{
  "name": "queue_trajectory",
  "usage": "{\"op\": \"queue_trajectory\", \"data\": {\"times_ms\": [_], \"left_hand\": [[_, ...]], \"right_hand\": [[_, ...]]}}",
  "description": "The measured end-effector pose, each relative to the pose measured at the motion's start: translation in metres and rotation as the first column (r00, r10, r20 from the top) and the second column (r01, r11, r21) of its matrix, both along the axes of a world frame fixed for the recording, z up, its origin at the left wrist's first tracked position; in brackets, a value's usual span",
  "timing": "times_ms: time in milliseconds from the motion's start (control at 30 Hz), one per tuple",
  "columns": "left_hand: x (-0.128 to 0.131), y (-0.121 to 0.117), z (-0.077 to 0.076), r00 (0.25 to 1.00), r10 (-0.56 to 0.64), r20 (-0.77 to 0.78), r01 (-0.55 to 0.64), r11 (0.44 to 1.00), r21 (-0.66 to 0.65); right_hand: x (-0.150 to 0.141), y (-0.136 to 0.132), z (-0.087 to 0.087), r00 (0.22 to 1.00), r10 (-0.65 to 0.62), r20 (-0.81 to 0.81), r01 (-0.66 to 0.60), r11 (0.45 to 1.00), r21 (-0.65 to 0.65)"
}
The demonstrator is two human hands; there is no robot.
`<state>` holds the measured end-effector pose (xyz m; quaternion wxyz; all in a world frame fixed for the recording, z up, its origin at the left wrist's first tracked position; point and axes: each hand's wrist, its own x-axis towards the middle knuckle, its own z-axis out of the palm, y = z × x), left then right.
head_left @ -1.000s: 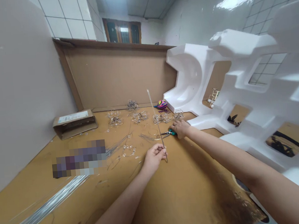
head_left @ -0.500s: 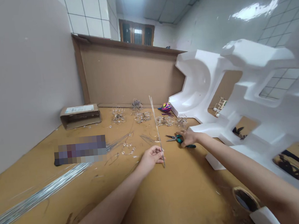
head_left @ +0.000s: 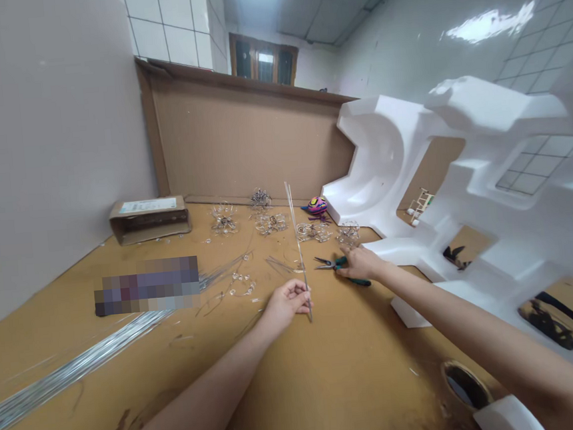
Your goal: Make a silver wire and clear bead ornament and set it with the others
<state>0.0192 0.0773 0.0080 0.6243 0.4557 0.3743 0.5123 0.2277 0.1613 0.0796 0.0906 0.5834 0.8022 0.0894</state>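
Note:
My left hand [head_left: 290,300] pinches a thin bundle of straight metal wires [head_left: 298,247] near its lower end; the wires stand almost upright, spreading slightly at the top. To its right, my right hand [head_left: 359,262] curls over the dark green handles of a pair of pliers [head_left: 328,263], which lie on the table. The jaws are parted and point left. Part of the handles is hidden beneath the fingers. Loose short wires [head_left: 281,265] and clear beads on wire [head_left: 242,284] lie left of the held bundle.
Several bent-wire pieces with beads [head_left: 271,224] sit farther back, near a colourful ball-like object [head_left: 317,205]. A long wire bundle [head_left: 102,351] and an open cardboard box [head_left: 151,220] occupy the left. White foam packing [head_left: 381,146] walls the right; a tape roll [head_left: 466,384] lies low right.
The fingers of my right hand have settled farther over the pliers' handles. My left hand keeps its pinch on the wires. The whole view has shifted slightly.

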Motion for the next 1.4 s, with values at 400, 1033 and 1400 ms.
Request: {"op": "queue_trajectory", "data": {"times_ms": [400, 1033, 1400], "left_hand": [[-0.001, 0.001, 0.000, 1.000, -0.003, -0.001, 0.003, 1.000, 0.005], [-0.002, -0.001, 0.003, 1.000, 0.008, -0.005, -0.008, 1.000, -0.003], [-0.018, -0.004, 0.028, 0.985, -0.173, -0.008, 0.173, 0.985, 0.013]], "right_hand": [[-0.032, -0.021, -0.021, 0.978, 0.050, -0.201, -0.060, 0.997, -0.043], [-0.038, -0.027, -0.028, 0.949, -0.103, -0.298, 0.099, 0.995, -0.027], [0.013, -0.076, 0.013, 0.559, -0.249, -0.791, -0.201, 0.885, -0.420]]}}
